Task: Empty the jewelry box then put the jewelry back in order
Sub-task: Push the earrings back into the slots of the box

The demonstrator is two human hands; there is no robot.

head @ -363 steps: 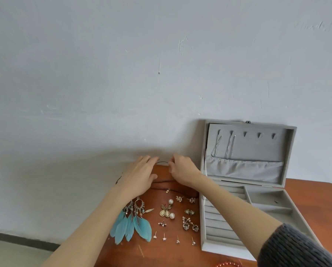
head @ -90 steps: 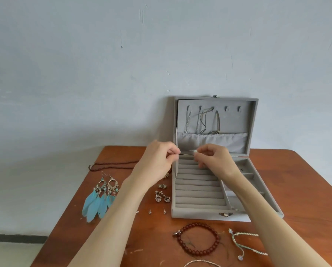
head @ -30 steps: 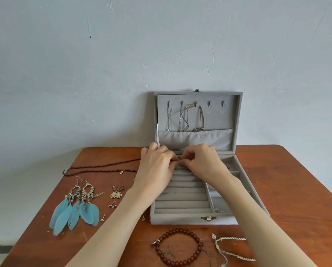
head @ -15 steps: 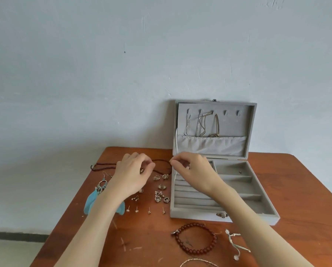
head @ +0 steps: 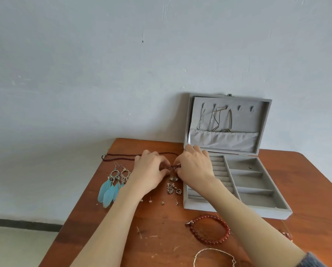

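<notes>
The grey jewelry box (head: 238, 208) stands open against the wall, with thin chains (head: 215, 120) hanging in its lid. My left hand (head: 149, 174) and my right hand (head: 195, 166) meet on the table just left of the box, both pinching a small dark earring (head: 173, 167) between their fingertips. Below them lie small metal earrings (head: 173, 187) and a row of tiny studs (head: 163, 202). Blue feather earrings (head: 113, 185) lie at the left. A dark bead necklace (head: 118, 157) runs along the table's far edge.
The wooden table (head: 161, 237) meets a pale wall behind. A red bead bracelet (head: 209, 229) and a thin silver bangle (head: 215, 253) lie near the front. The table's left edge drops to the floor beside the feather earrings.
Both hands have come closer together and lowered onto the small earring left of the box. The view has tilted and shifted slightly.
</notes>
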